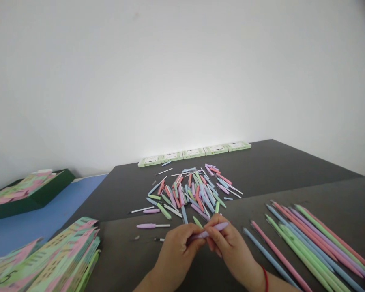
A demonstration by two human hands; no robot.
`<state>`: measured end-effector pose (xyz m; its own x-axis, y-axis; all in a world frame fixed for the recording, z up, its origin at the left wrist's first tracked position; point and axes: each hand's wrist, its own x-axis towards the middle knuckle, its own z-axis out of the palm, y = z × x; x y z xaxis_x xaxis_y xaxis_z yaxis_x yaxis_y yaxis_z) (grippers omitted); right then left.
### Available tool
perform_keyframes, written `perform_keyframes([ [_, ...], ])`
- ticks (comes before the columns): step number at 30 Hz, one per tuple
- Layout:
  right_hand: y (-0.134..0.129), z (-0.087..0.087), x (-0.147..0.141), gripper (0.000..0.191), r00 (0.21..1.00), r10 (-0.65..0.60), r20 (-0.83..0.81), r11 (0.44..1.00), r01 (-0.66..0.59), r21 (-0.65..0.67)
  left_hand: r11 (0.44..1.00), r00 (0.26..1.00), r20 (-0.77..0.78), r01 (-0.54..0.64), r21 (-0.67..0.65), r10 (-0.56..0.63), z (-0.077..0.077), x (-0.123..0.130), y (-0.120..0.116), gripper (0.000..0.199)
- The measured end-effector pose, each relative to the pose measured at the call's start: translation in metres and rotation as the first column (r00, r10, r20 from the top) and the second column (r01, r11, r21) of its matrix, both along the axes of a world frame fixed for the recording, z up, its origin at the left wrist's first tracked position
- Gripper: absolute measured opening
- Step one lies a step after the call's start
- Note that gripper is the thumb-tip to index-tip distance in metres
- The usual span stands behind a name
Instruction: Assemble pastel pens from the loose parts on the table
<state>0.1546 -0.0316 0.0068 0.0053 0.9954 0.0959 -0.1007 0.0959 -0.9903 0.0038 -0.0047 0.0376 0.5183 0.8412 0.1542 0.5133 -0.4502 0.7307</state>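
Note:
Close to the table's near edge, my left hand [176,251] and my right hand [231,243] meet on a light purple pen [219,226]. Thumbs and fingers of both hands pinch it, and part of its barrel is hidden by them. Just beyond the hands spreads a heap of loose pen parts [197,190] in purple, green, blue and red, mixed with thin white refills. A purple pen part with a white refill [152,226] lies left of my hands. Long pens [316,243] in several colours lie side by side at the right.
Several flat light-green boxes [194,153] line the back of the black table [280,162], near the white wall. Stacked printed cardboard packs [57,259] stand at the front left. Behind them, a dark green tray [42,198] holds more packs on a blue surface [76,198].

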Motion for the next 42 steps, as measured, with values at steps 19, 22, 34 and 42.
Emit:
perform_keyframes([
  [19, 0.007, 0.001, -0.001, 0.039, 0.957, 0.069, -0.281, 0.989, -0.103, -0.109, 0.999, 1.0, -0.003, -0.021, -0.038, 0.021, 0.002, 0.002, 0.0, 0.004],
  [22, 0.003, 0.009, 0.004, 0.037, 0.955, 0.106, -0.276, 0.986, -0.137, -0.093, 0.999, 1.0, 0.028, 0.0, -0.041, 0.001, 0.001, 0.0, 0.002, 0.003],
  [34, 0.001, 0.015, -0.001, 0.014, 0.992, 0.09, -0.083, 0.996, -0.089, 0.009, 0.99, 0.999, -0.038, 0.036, 0.137, -0.031, 0.002, -0.014, 0.015, 0.009],
  [42, -0.003, 0.032, 0.007, 0.011, 0.993, -0.018, 0.119, 0.988, -0.001, 0.157, 0.996, 1.0, 0.009, 0.007, 0.094, -0.008, 0.005, -0.022, 0.024, 0.011],
])
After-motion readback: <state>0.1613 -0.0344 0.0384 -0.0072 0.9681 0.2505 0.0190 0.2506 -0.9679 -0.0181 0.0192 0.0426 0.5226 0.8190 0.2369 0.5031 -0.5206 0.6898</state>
